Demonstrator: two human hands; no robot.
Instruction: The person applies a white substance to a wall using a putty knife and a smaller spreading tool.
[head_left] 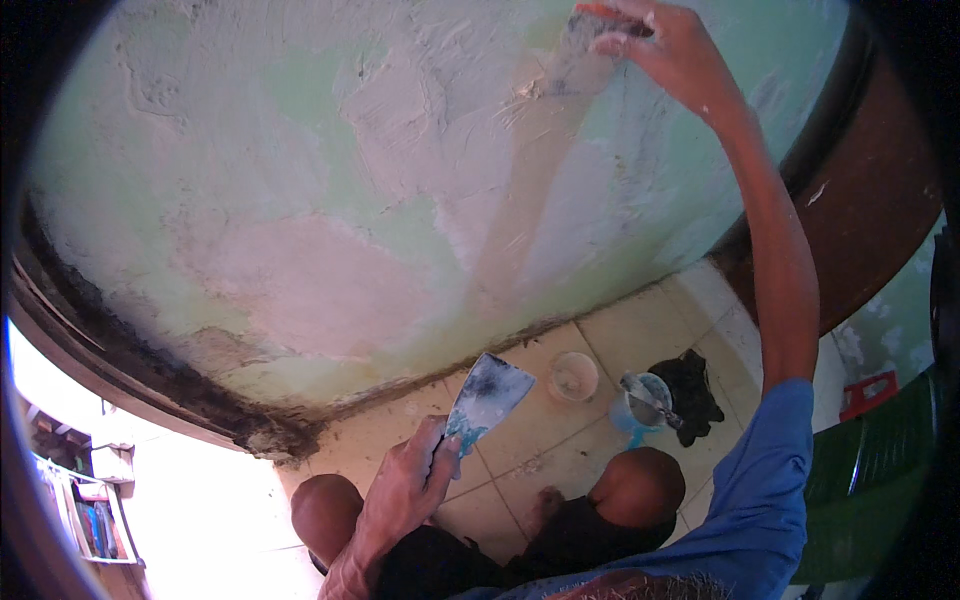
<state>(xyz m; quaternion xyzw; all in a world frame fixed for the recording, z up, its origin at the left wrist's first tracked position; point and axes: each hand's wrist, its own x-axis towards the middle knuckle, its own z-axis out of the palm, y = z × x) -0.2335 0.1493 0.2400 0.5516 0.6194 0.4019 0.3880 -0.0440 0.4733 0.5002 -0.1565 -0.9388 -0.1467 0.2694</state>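
Observation:
My left hand (402, 485) is closed round the handle of a putty knife (492, 392), held low above the floor between my knees. Grey-white filler smears its wide blade, and blue shows near the handle. High at the upper right, my right hand (678, 52) grips a second scraper (588, 48), with a bit of orange-red at its top. That blade lies against the wall (400, 130), at the edge of a filler patch. The wall is pale green, with rough white and pinkish filler over much of it.
On the tiled floor (520, 450) stand a pale round tub (573, 378) and a blue container (640, 402) with a tool across it. Beside them lies a crumpled black bag (698, 395). A brown panel (875, 190) borders the wall at right; a shelf (95, 515) stands lower left.

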